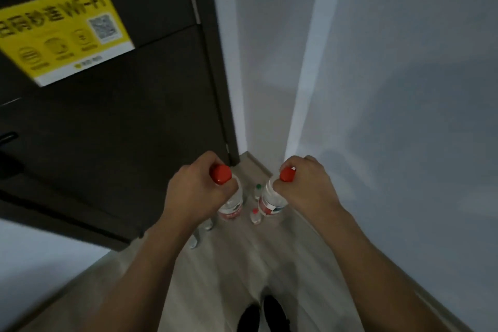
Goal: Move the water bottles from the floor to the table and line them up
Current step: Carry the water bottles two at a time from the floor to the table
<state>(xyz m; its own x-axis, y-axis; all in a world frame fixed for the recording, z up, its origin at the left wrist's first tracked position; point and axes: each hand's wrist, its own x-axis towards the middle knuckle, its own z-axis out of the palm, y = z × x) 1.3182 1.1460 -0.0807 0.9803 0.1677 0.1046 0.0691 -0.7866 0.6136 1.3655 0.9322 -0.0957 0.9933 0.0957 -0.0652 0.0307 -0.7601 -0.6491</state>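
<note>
You hold one water bottle by its neck in each grip, left hand (192, 191) on the left bottle (231, 203), right hand (304, 186) on the right bottle (270, 201), both hanging upright, ready to carry, above the far floor (237, 259) corner, where smaller bottles (256, 214) wait.

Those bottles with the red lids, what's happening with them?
A person is holding two water bottles, one in each hand, gripping them up by their red caps. The left hand holds the left bottle and the right hand holds the right bottle. Smaller bottles, one with a green cap and one with a red cap, stand on the floor in the corner by a dark door. No table is in view.
</note>
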